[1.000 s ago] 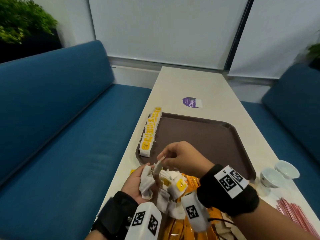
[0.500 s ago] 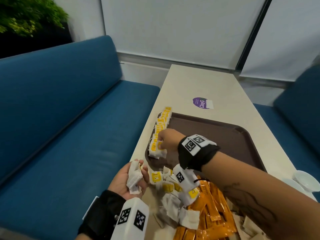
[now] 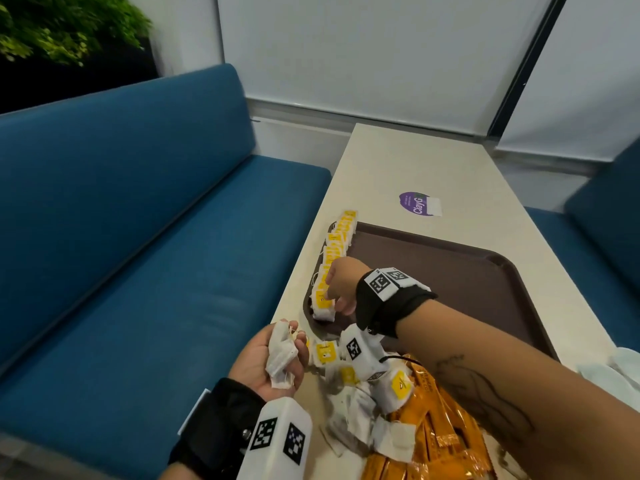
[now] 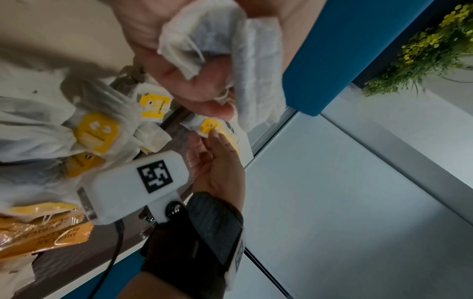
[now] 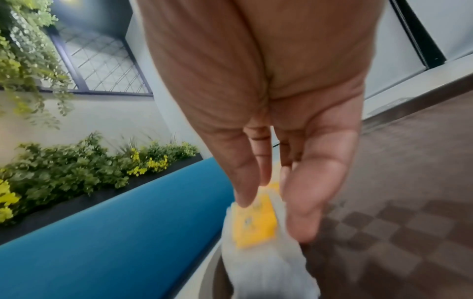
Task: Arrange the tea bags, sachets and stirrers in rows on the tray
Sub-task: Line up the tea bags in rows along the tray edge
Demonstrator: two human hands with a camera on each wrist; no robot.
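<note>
The brown tray [image 3: 450, 271] lies on the pale table. A row of tea bags [image 3: 337, 240] with yellow tags runs along its left edge. At the near end of that row my right hand [image 3: 329, 299] pinches a tea bag [image 3: 322, 304]. In the right wrist view, index finger and thumb flank that tea bag's [image 5: 256, 220] yellow tag just above the tray floor [image 5: 396, 202]. My left hand [image 3: 294, 344] hovers palm up near the tray's front left corner, gripping crumpled tea bags [image 4: 220, 40]. A loose heap of tea bags [image 3: 363, 393] and orange sachets [image 3: 436, 441] lies just in front.
Blue bench seats [image 3: 138, 254] flank the table [image 3: 398, 161] on both sides. A purple sticker [image 3: 417, 203] sits beyond the tray. Something white and blurred [image 3: 616, 368] shows at the right edge. Most of the tray floor is bare.
My right hand carried a tea bag from the pile to the near end of the row and now stays there. The left hand keeps its tea bags. The head view has turned left.
</note>
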